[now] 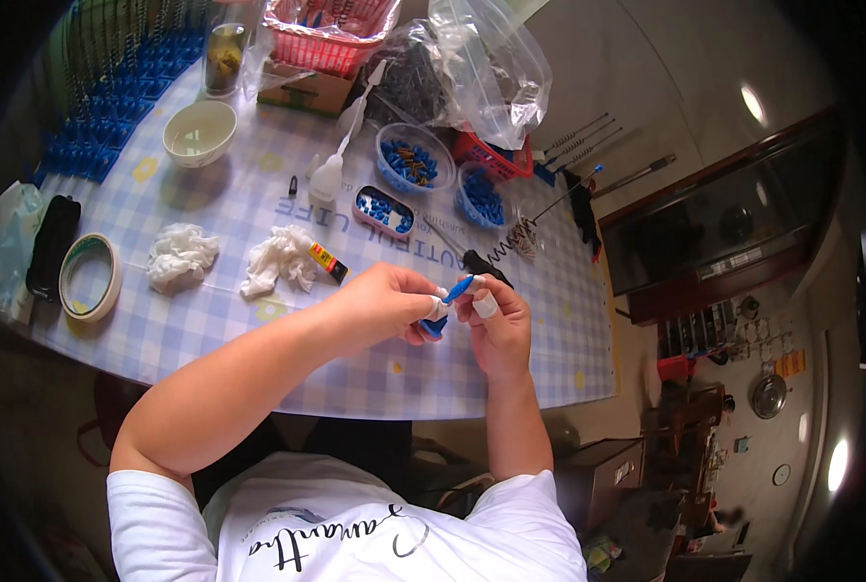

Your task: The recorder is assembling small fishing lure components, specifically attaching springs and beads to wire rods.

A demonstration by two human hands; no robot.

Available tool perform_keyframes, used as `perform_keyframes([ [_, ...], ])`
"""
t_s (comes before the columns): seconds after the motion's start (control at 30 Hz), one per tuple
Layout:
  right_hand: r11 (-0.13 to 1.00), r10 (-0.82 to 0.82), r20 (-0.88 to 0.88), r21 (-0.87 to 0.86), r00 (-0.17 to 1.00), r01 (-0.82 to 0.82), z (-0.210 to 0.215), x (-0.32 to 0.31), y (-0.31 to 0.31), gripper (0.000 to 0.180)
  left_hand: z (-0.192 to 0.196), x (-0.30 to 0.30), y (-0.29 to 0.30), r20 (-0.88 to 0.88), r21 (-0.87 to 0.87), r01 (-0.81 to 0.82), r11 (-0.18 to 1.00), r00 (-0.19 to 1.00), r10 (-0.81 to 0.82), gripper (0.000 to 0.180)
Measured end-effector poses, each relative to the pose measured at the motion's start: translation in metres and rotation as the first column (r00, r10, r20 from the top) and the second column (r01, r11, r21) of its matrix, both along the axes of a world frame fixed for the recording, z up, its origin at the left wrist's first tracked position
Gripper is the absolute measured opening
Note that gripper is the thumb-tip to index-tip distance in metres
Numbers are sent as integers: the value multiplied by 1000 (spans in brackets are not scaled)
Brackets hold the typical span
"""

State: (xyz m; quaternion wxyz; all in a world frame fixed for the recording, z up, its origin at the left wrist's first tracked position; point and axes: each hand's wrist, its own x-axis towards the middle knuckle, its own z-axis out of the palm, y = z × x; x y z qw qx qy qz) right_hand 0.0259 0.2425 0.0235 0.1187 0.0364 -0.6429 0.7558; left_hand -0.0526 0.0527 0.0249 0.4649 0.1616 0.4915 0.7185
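My left hand (380, 303) is closed over the table's near side, with a small blue plastic piece (434, 327) in its fingers. Another slim blue piece (460, 289) sits between the fingertips of both hands, pinched by my right hand (499, 325). White wraps cover some of my fingertips. Whether the two blue pieces are joined is hidden by my fingers. Left of my hands lie a yellow, red and black glue tube (327, 262) and a crumpled tissue (280, 260). Beyond them stands an oval tin (384, 211) of small blue parts. A black-handled tool (486, 269) lies just past my right hand.
Plastic bowls (414, 158) (481, 194) of blue parts stand farther back, beside a white squeeze bottle (327, 179). At left are a tape roll (90, 277), a black case (53, 248), another tissue (182, 256) and a white bowl (199, 133). A red basket (326, 44) stands at the back.
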Motion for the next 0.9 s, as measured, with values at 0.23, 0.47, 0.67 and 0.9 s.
perform_keyframes([
  [0.23,999,31,96,32,995,-35,-3,0,3,22,2,1,1,120,-4,27,1000,992,-26,25],
  [0.47,996,71,124,-61,990,-63,0,1,-2,22,2,1,0,205,7,51,999,977,-51,23],
  [0.67,992,115,117,-66,986,-107,0,0,-2,19,0,0,0,230,31,72,997,970,-77,22],
  [0.9,990,139,85,-22,987,-138,0,0,1,12,-4,0,1,184,39,100,994,977,-106,20],
])
